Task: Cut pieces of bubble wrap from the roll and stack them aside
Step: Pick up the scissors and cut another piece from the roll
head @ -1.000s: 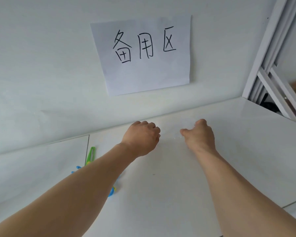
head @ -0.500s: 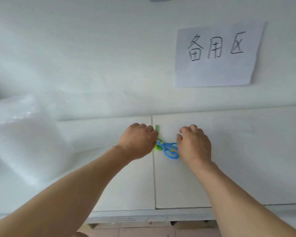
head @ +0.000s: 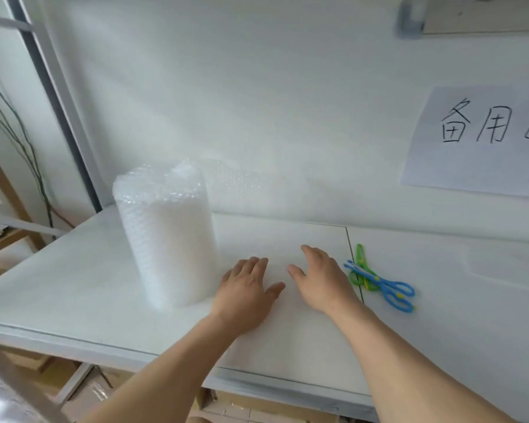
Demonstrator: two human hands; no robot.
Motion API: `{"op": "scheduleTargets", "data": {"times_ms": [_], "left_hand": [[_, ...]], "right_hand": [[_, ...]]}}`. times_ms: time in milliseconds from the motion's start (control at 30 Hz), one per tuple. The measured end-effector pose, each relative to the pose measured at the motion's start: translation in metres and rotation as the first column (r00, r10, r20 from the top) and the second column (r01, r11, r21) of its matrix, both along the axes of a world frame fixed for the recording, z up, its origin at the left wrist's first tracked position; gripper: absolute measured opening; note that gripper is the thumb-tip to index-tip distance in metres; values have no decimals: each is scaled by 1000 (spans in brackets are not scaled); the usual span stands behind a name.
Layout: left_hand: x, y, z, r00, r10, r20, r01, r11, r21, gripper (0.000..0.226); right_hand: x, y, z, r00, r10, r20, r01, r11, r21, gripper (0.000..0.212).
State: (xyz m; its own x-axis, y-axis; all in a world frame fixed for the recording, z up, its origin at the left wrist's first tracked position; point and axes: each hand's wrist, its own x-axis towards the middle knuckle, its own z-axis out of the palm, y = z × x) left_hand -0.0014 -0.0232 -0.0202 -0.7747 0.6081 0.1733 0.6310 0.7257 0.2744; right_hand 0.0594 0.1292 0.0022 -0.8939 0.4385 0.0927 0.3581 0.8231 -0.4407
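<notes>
One upright white roll of bubble wrap is standing on one white table. Two pairs of plastic scissors are lying crossed: one green pair, one blue pair. One white paper sign with handwritten characters is hanging on the wall. Two bare hands are showing: left hand, right hand.

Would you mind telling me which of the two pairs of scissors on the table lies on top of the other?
The blue scissors: they cross over the green scissors, whose handles show partly beneath them, just right of the right hand.
</notes>
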Motion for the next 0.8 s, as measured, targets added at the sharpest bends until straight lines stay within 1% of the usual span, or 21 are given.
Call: {"op": "scheduleTargets", "data": {"times_ms": [67,133,200,300,367,433,500,567,633,700,733,800], "left_hand": [[-1,-1,-7,999,23,38,-22,1000,-22,69],[-2,0,-10,1000,20,13,-20,1000,-23,69],[-5,1,-10,999,11,-49,-11,1000,-5,68],[-13,-2,-8,981,9,-192,0,999,46,67],[-19,-6,-7,960,-3,-281,31,995,95,62],[-24,-9,-9,944,-4,-329,45,992,117,53],[-27,-12,-11,944,23,-329,21,991,130,49],[-26,-16,-13,939,59,-338,-13,990,139,49],[-23,-20,-13,936,63,-345,-4,985,170,48],[-18,-23,-13,935,66,-350,33,963,268,46],[-14,-23,-10,944,75,-321,40,941,337,46],[-3,-22,-3,983,100,-152,-11,867,497,47]], "right_hand": [[-7,-1,-1,997,-12,72,10,1000,25,68],[-14,0,-4,989,-15,144,4,997,78,72],[-19,0,-7,984,6,178,-25,994,106,74],[-21,-3,-12,979,42,200,-74,985,154,70],[-16,-7,-15,982,14,186,-58,971,232,65],[-6,-10,-17,991,-20,136,-19,959,282,57],[5,-13,-18,996,-41,81,16,960,280,50],[16,-16,-20,998,-41,49,26,959,282,49],[25,-17,-19,999,-33,29,22,951,307,48],[32,-18,-14,1000,-7,14,1,941,338,49],[35,-18,-10,1000,16,5,-17,939,342,49],[39,-19,-1,999,42,1,-41,952,303,49]]}}
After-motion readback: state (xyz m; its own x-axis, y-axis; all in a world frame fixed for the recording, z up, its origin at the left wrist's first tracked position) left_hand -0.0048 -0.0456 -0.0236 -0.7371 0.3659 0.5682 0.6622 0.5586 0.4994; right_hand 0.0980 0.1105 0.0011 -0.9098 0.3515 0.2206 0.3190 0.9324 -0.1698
